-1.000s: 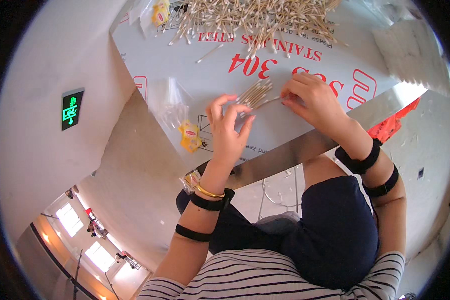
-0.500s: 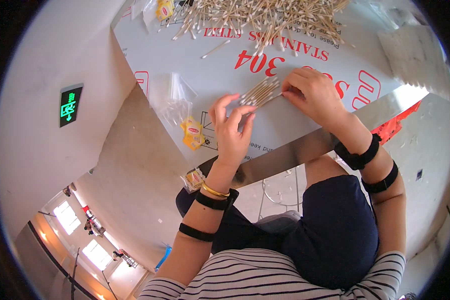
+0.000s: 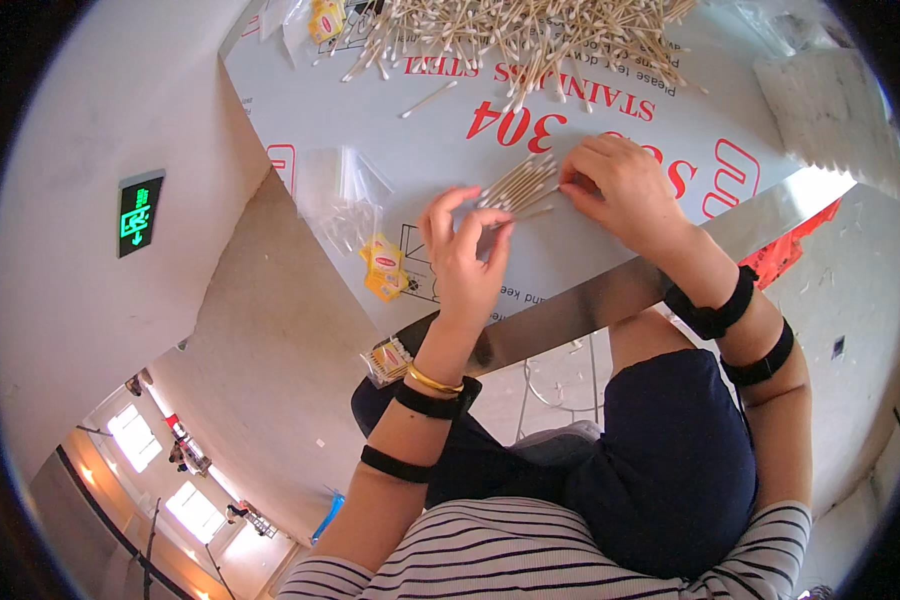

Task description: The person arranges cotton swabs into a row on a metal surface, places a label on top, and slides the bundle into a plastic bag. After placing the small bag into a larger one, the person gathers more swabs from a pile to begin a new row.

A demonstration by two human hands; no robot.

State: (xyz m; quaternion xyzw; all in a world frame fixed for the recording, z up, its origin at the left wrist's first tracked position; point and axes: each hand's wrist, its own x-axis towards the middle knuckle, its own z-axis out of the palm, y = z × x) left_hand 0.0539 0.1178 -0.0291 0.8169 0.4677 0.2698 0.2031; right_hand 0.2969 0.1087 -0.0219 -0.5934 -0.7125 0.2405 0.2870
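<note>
Where the two sets of fingertips meet, a small bundle of cotton swabs [image 3: 518, 186] lies on the table [image 3: 610, 250], its sticks side by side and slanting from near-left up to far-right. The left hand [image 3: 467, 262] has its fingers curled loosely and spread, with thumb and forefinger tips touching the bundle's near-left end; it is not closed tight. The right hand [image 3: 625, 190] lies palm down, fingers bent, pinching the bundle's far-right end. Both wrists wear black bands, the left one also a gold bangle [image 3: 432, 381]. Left of the left hand lie clear plastic bags [image 3: 345, 195] and, nearer, small yellow packets [image 3: 384, 270]. Far across the table spreads a big loose heap of swabs [image 3: 515, 35], with a single swab [image 3: 428, 99] lying apart from it on the left.
</note>
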